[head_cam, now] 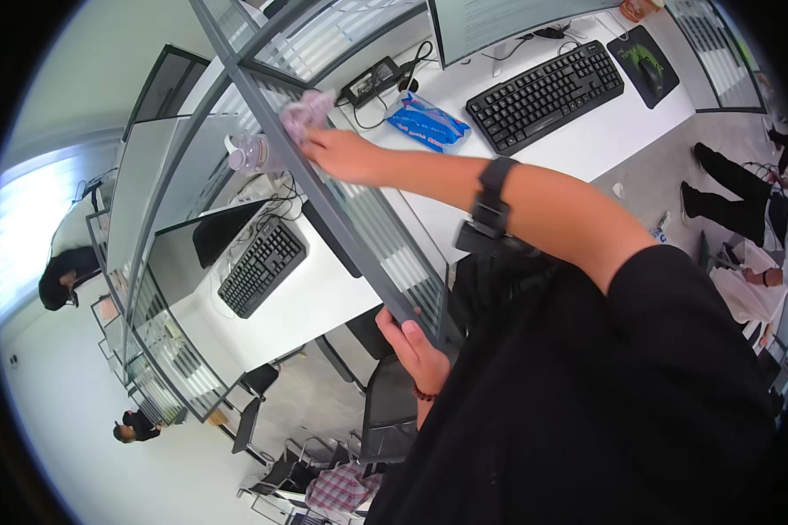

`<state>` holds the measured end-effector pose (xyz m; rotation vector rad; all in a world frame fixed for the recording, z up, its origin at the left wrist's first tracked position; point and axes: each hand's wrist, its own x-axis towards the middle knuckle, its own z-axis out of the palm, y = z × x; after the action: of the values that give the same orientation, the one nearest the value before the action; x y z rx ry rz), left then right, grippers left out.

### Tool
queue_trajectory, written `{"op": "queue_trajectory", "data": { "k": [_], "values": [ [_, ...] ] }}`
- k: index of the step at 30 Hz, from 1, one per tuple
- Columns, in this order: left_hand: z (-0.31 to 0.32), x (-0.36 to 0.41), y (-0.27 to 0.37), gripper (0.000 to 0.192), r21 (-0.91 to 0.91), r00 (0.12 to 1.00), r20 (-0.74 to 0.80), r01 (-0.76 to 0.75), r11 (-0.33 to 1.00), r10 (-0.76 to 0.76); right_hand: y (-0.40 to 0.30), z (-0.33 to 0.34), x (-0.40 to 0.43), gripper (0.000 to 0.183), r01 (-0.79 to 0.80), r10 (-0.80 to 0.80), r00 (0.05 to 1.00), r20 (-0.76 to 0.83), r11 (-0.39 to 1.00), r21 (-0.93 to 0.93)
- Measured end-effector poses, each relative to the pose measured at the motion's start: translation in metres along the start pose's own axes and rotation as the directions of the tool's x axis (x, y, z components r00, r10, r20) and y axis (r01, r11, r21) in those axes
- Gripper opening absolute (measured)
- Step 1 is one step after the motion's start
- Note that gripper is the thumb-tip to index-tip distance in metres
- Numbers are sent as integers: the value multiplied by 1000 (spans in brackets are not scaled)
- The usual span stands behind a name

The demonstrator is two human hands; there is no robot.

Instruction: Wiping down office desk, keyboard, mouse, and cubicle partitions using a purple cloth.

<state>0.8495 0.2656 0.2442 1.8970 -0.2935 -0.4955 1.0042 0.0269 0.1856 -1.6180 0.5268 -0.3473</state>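
My right hand (341,154), at the end of an outstretched arm with a black strap, holds a crumpled pink cloth (307,113). The cloth rests against the grey top rail of a desk partition (341,210). Lower down, my left hand (420,351), wearing a beaded bracelet, grips the near end of that rail, thumb on top. Slatted glass fills the partition below the rail. Just beyond my right hand stands a clear plastic bottle (249,154). On the desk to the right lies a blue soft pack (427,123), with a black power adapter (371,80) behind it.
The right desk holds a black keyboard (545,95), a monitor (519,23) and a mouse (650,75) on a mouse pad. Across the partition is another keyboard (262,268). A black chair (391,407) stands near my left hand. Other people are at left and far right.
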Motion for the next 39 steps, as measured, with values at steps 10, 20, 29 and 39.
{"op": "queue_trajectory", "data": {
  "k": [10, 20, 29, 39],
  "values": [
    [-4, -2, -10, 50, 9, 999, 20, 27, 1000, -27, -17, -27, -181, 36, -80, 185, 780, 598, 977, -197],
    [-2, -3, -5, 45, -46, 998, -15, 58, 997, -59, 41, 0, -222, 18, 118, 78, 768, 635, 958, -260],
    [-9, -4, -24, 46, 64, 999, -52, -10, 998, 13, 65, 21, -173, 17, -175, 313, 896, 316, 901, -396],
    [-13, -1, -18, 44, -33, 997, -67, -25, 999, 23, 56, -8, -196, 31, -196, 354, 222, 908, 929, -315]
  ]
}}
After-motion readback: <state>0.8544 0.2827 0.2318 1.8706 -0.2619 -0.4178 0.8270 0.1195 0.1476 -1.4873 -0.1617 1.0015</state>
